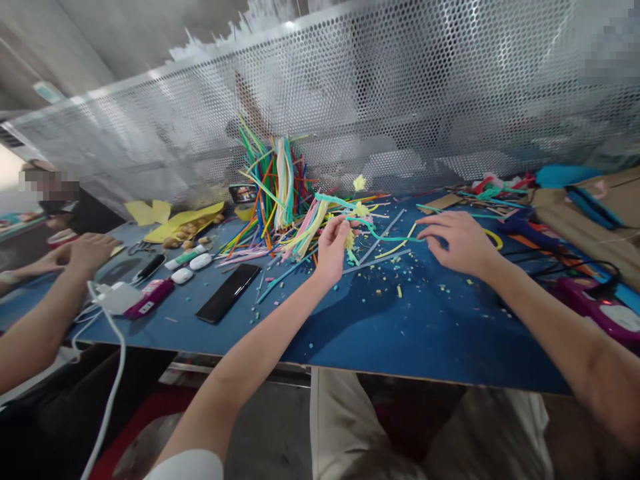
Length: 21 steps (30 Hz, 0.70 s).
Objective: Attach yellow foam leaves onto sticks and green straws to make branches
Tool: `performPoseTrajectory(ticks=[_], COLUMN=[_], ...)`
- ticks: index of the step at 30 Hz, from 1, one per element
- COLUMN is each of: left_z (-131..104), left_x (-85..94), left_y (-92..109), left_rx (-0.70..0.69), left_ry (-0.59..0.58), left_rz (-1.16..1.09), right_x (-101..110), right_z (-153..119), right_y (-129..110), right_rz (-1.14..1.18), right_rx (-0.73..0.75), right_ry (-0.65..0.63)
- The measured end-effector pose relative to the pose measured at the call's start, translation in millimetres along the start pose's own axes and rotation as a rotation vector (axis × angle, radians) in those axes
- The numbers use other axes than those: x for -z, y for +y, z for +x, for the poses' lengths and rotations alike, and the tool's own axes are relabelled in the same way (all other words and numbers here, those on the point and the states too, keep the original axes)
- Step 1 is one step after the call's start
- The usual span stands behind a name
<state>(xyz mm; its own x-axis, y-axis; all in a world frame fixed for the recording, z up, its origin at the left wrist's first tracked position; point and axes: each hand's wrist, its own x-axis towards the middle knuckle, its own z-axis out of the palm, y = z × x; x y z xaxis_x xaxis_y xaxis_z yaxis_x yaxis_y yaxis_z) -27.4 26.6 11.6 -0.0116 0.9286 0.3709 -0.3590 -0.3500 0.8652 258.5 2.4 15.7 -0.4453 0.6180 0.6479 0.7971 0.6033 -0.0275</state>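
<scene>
Blue is covering the table (400, 333) where we are working in the head view, with small coloured scraps lying scattered over it. We are closing our left hand (334, 247) around a little yellow fuzzy tuft (350, 238), pinching it between thumb and fingers just above the table, near its middle. A teal pipe cleaner (385, 237) is running from that tuft toward our right hand (457, 241), which is resting open with fingers spread, fingertips touching the table beside the teal strand and gripping nothing. Just behind our hands a heap of coloured pipe cleaners (280, 193) is leaning against the perforated metal screen (400, 100). A black phone (227, 293) is lying flat left of our left forearm, well apart from the tuft. Farther left another person's hand (90, 253) is resting near a white charger (117, 298) and a pink device (150, 298). At the right edge brown fabric (585, 220) is lying beside a pink tool (600, 307).
</scene>
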Motion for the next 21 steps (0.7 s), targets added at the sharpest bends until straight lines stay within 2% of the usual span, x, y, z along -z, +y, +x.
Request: performPoseTrajectory(ticks=[2,3,6,9,15,21], left_z=[-5.2,-8.8,-21.0,-30.1,-31.9,-32.3], left_x=[-4.3,-6.9,-15.2,-21.1,-20.8,-18.6], left_y=[1.9,3.3,7.2,9.7,11.8,17.2], left_rx=[-0.049,-0.069,-0.112,-0.181,-0.233,-0.402], left_ry=[-0.050,-0.080,-0.157,-0.159,-0.131,-0.106], left_rz=[0.095,0.143,0.293,0.449,0.568,0.789], right_x=[4.5,5.9,4.4,-5.4,-25.0,-22.3], right_z=[2.6,3.7,5.7,6.1,4.0,4.9], right_y=[-20.4,-32.3,-66.8,-88.6,-92.5,-97.7], right_rz=[0.061,0.099,0.249,0.316,0.376,0.337], right_rx=[0.040,0.077,0.099,0.059,-0.047,-0.062], right_ry=[0.099,0.096,0.064,-0.027,-0.032,-0.048])
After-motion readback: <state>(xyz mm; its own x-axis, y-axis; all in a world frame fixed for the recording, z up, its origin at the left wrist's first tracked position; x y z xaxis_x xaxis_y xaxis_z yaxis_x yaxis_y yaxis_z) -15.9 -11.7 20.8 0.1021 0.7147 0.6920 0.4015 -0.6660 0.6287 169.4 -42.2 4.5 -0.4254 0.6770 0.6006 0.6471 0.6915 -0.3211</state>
